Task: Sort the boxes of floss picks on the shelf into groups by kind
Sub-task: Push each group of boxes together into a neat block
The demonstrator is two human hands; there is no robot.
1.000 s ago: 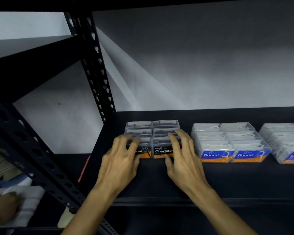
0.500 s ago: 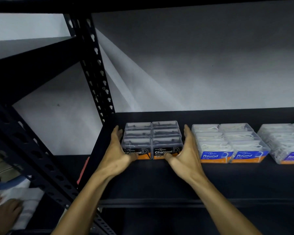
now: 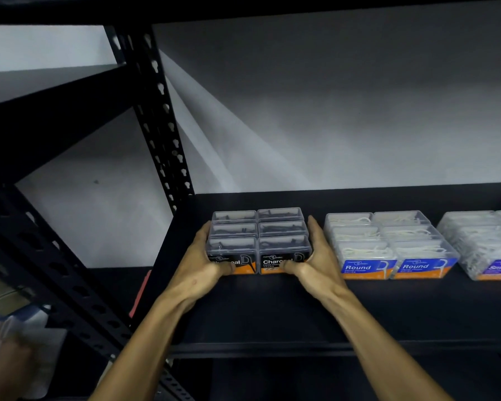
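Observation:
Several clear Charcoal floss pick boxes (image 3: 259, 237) with black and orange labels stand in a tight two-wide block on the black shelf (image 3: 272, 308). My left hand (image 3: 203, 263) presses flat against the block's left side, thumb on the front label. My right hand (image 3: 318, 260) presses against its right side, thumb on the front too. To the right stands a block of Round boxes (image 3: 388, 244) with blue labels. Further right, a group of Smooth boxes (image 3: 486, 244) with purple labels is cut by the frame edge.
A black perforated upright (image 3: 159, 117) rises at the shelf's left back corner, and a slanted frame beam (image 3: 49, 273) crosses the lower left. Another person's hand (image 3: 3, 360) holds pale packaging at the bottom left. A grey wall lies behind the shelf.
My hands went from resting on top of the Charcoal boxes to clamping the block from both sides, thumbs on the front labels.

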